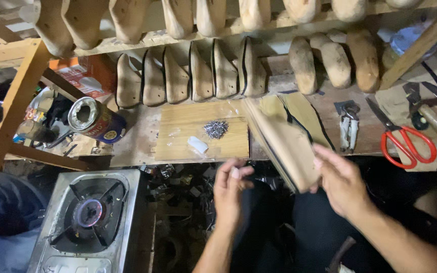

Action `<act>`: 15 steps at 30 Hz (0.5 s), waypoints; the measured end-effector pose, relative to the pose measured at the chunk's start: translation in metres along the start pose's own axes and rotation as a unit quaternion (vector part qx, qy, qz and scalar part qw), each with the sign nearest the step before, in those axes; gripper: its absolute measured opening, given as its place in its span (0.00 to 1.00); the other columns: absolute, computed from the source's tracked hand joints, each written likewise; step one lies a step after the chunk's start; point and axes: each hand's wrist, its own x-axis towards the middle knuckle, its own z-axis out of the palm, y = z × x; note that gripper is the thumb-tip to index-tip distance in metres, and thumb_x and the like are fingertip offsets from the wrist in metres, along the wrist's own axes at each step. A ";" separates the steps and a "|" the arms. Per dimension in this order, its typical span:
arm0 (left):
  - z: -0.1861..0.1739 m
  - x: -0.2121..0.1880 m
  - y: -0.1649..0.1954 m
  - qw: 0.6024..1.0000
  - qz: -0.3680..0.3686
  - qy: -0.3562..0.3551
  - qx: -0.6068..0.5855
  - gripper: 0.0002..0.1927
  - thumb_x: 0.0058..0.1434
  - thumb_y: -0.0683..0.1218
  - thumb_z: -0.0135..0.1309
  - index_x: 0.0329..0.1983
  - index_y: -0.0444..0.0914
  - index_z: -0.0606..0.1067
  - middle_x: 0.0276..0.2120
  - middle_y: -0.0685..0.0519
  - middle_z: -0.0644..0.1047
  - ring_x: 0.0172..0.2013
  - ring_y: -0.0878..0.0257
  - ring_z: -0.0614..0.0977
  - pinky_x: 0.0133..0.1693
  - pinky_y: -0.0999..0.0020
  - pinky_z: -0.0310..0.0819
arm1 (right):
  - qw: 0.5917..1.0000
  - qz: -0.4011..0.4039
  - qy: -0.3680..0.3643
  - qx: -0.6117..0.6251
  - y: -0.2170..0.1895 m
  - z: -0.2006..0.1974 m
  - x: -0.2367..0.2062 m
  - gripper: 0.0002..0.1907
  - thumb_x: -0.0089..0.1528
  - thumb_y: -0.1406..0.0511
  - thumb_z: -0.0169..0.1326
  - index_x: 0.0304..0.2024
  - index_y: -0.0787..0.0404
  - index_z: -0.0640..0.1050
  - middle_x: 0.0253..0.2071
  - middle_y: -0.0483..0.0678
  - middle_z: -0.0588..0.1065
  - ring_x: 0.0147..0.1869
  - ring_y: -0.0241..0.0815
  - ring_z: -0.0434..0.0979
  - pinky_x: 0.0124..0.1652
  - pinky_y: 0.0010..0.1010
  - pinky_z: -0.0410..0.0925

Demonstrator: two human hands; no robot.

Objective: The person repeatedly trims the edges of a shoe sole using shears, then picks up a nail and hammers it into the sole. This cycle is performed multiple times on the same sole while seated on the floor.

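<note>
Red-handled scissors point(406, 143) lie at the right of the tabletop point(137, 141), near pincers point(349, 129). A pile of small nails point(216, 129) sits on a wooden board point(178, 132). A tin can point(94, 120) lies tipped above the lit gas stove point(91, 217).

Both forearms come up from the bottom edge of the view, bare. The left hand point(231, 189) is in the middle, its fingers curled loosely and the fingertips brought together, pinching nothing I can see. The right hand point(342, 182) is higher and to the right, its fingers closed in a grip.
</note>
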 end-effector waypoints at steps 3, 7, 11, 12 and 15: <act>-0.007 -0.010 -0.034 0.974 -0.073 -0.088 0.194 0.15 0.68 0.49 0.54 0.54 0.39 0.75 0.43 0.52 0.79 0.42 0.62 0.81 0.39 0.68 0.76 | 0.999 -0.038 0.025 -0.025 -0.020 0.009 0.074 0.25 0.68 0.69 0.47 0.68 0.65 0.67 0.51 0.53 0.76 0.34 0.37 0.76 0.29 0.28 0.72; -0.014 -0.032 -0.060 0.857 0.195 -0.188 0.438 0.09 0.67 0.46 0.58 0.44 0.36 0.79 0.39 0.47 0.80 0.41 0.52 0.84 0.43 0.62 0.79 | 0.989 -0.048 0.091 -0.109 -0.032 0.027 0.179 0.23 0.70 0.68 0.46 0.69 0.61 0.68 0.54 0.54 0.77 0.31 0.38 0.77 0.28 0.26 0.71; -0.009 -0.028 -0.061 0.844 0.119 -0.178 0.491 0.08 0.64 0.45 0.59 0.39 0.36 0.80 0.36 0.45 0.80 0.38 0.47 0.82 0.40 0.58 0.76 | 0.994 -0.078 0.074 0.013 -0.018 0.041 0.261 0.22 0.72 0.70 0.46 0.69 0.63 0.67 0.55 0.57 0.76 0.35 0.42 0.81 0.31 0.31 0.76; -0.008 -0.026 -0.059 0.842 0.125 -0.178 0.493 0.07 0.64 0.45 0.58 0.39 0.36 0.80 0.36 0.45 0.80 0.38 0.47 0.82 0.40 0.57 0.76 | 0.995 -0.053 0.085 0.023 -0.014 0.042 0.273 0.22 0.72 0.69 0.46 0.69 0.62 0.67 0.54 0.57 0.76 0.34 0.43 0.80 0.30 0.31 0.76; -0.005 -0.024 -0.053 0.841 0.135 -0.180 0.492 0.07 0.64 0.44 0.58 0.39 0.35 0.79 0.35 0.46 0.80 0.38 0.48 0.82 0.41 0.57 0.77 | 0.993 0.006 0.121 0.008 -0.009 0.048 0.292 0.21 0.71 0.67 0.48 0.67 0.59 0.69 0.54 0.55 0.75 0.34 0.45 0.79 0.30 0.34 0.76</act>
